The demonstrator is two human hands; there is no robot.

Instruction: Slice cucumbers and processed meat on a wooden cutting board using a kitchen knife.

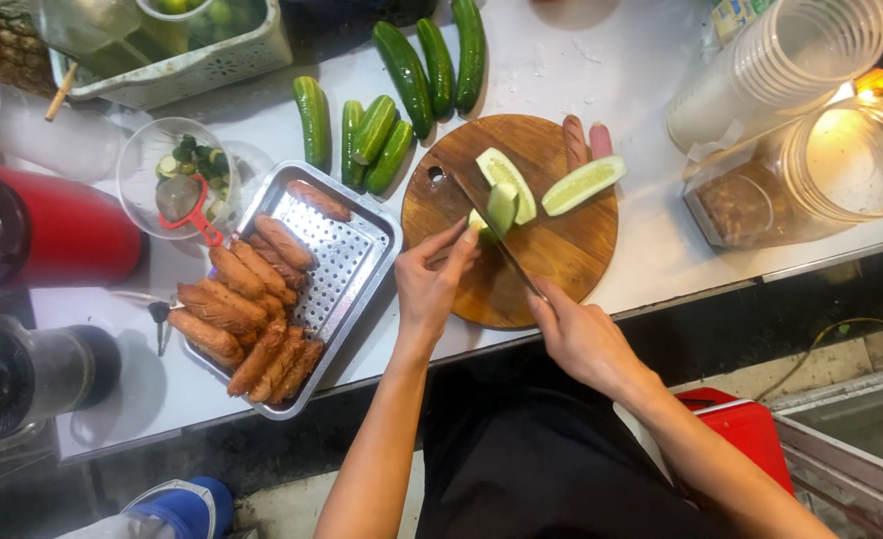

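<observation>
On a round wooden cutting board [551,250] lie cut cucumber pieces: one wedge [583,184] at the right edge, another [507,178] near the middle. My left hand [432,282] steadies a smaller cucumber piece [500,208] with its fingertips. My right hand [579,334] grips the handle of a knife [491,225], whose dark blade runs up and left across the board and against that piece. Two sausages [586,142] rest at the board's far edge.
A perforated metal tray [347,262] of fried rolls sits left of the board. Whole cucumbers [407,75] lie behind. A glass bowl [177,180] with cucumber scraps, a red container [62,235], stacked plastic cups [791,60], and a clear jar [811,175] surround the counter.
</observation>
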